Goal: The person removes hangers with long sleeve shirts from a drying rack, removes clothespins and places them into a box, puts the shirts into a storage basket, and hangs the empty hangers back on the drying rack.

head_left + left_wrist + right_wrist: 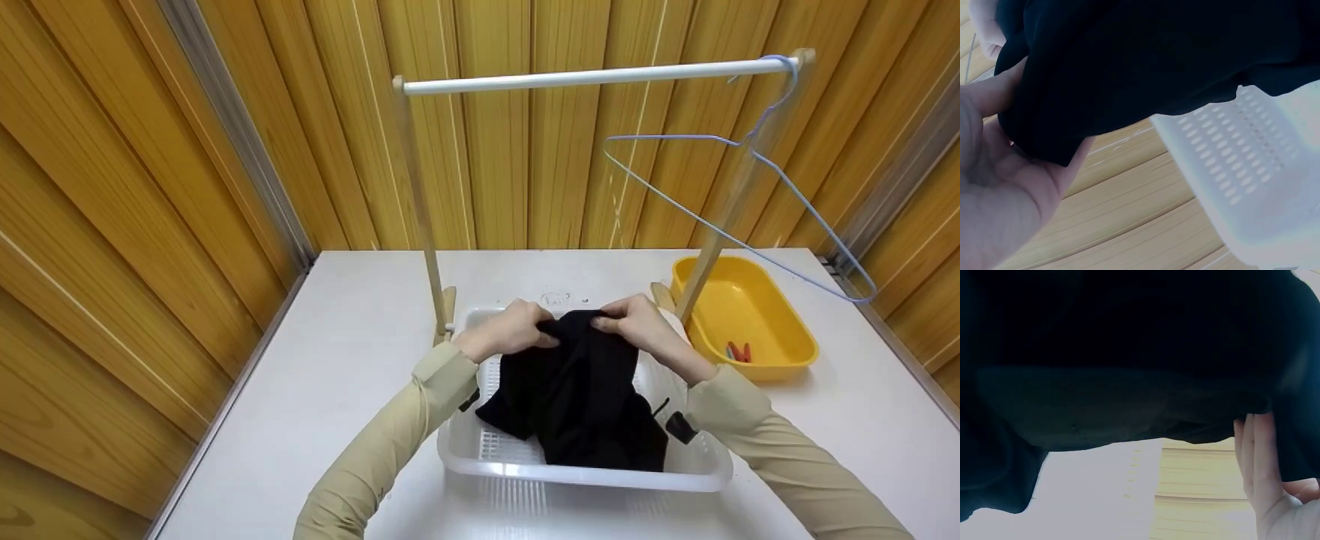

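A black cloth garment point(585, 397) hangs bunched from both hands, its lower part down in a white plastic basket point(600, 478). My left hand point(517, 328) pinches its upper left edge between thumb and fingers. In the left wrist view, the left hand point(1010, 157) has a fold of the black cloth point(1157, 62) between thumb and fingers. At the upper right edge, my right hand point(637, 324) grips the cloth with the thumb in front. The right wrist view shows the right hand's fingers point(1264, 455) behind the cloth point(1129, 405).
Behind the basket stands a rack with a white rail point(600, 77) on wooden posts. A blue wire hanger point(705, 137) hangs at the rail's right end. Below it, a yellow tub point(787, 330) holds red clothespins point(739, 352). Wood-patterned walls point(495, 172) enclose the white table point(360, 322).
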Available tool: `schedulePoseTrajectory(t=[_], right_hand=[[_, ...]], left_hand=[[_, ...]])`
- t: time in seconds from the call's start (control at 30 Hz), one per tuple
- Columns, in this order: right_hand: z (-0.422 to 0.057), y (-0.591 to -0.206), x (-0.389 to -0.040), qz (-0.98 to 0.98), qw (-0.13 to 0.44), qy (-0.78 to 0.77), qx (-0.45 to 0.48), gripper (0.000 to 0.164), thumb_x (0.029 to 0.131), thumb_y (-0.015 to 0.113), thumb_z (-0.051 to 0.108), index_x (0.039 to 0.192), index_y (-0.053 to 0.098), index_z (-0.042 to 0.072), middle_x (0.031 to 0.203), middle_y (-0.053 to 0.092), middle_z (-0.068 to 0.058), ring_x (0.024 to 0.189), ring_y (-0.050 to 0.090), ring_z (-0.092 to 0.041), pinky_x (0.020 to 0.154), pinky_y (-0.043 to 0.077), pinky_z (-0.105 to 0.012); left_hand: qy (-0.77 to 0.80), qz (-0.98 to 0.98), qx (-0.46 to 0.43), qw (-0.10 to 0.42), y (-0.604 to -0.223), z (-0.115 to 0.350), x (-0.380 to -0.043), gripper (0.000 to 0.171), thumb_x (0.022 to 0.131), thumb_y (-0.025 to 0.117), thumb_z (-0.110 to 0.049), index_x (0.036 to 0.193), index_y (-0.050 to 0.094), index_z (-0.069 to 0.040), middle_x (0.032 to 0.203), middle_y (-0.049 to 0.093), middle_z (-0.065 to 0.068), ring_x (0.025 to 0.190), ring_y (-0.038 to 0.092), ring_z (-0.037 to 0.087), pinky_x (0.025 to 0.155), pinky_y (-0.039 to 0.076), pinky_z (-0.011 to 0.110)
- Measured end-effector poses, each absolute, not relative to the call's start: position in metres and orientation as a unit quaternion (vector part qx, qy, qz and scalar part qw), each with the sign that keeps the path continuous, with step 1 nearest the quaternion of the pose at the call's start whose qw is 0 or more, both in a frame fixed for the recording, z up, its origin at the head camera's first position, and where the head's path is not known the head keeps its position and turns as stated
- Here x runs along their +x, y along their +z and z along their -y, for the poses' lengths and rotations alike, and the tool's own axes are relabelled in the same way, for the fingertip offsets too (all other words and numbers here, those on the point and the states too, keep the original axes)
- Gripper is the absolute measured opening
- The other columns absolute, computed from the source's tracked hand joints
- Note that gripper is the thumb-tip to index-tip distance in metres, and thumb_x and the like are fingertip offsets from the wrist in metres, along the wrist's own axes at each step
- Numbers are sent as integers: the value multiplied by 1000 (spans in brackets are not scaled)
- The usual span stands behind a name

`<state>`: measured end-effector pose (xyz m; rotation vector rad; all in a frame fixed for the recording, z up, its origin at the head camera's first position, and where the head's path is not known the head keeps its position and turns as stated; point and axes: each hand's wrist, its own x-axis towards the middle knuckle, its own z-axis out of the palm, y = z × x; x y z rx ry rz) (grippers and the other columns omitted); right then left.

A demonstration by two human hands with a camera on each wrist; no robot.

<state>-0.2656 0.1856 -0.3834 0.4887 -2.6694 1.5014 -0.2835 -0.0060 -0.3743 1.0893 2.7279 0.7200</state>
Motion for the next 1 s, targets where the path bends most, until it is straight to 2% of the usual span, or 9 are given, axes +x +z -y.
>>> schedulePoseTrajectory(t=[0.13,0.27,0.47,0.6,0.73,1.0], right_hand=[[-190,-398,-272,878,-5,447,173,13,60,58,20,60,57,8,52,49,0,44,39,-10,42,32,-24],[-191,-401,-273,892,-24,409,189,16,59,59,21,56,55,7,46,44,1,41,38,-9,40,31,-24],[-192,-412,-277,893,-45,386,226,12,58,60,16,61,58,4,52,50,0,42,39,-8,41,33,-23],[-194,-419,-281,901,-32,366,232,13,57,60,14,67,59,6,58,53,0,46,40,-8,45,33,-23],[-196,-422,-284,914,-13,336,225,12,56,61,15,66,60,8,59,53,2,47,40,-9,46,32,-23],[-197,-427,-293,927,17,292,235,7,56,61,14,61,58,10,56,52,3,46,38,-10,46,31,-24]], left_hand=[[219,-901,366,77,-383,3,-282,15,60,57,-27,57,52,-13,51,46,-7,43,39,5,43,32,15],[185,-904,375,90,-391,0,-282,12,59,59,-24,59,53,-13,52,46,-7,45,40,5,44,32,14],[100,-910,393,91,-404,-3,-282,13,59,59,-22,66,53,-14,58,46,-8,54,42,6,51,32,15],[69,-913,393,79,-409,-2,-285,16,58,60,-18,71,53,-14,65,48,-7,60,43,7,55,34,17],[61,-921,378,77,-412,1,-289,18,59,59,-18,76,52,-16,70,49,-7,63,43,7,57,34,20],[35,-929,366,51,-421,4,-299,22,60,59,-22,77,49,-12,68,47,-4,61,43,9,55,35,22]])
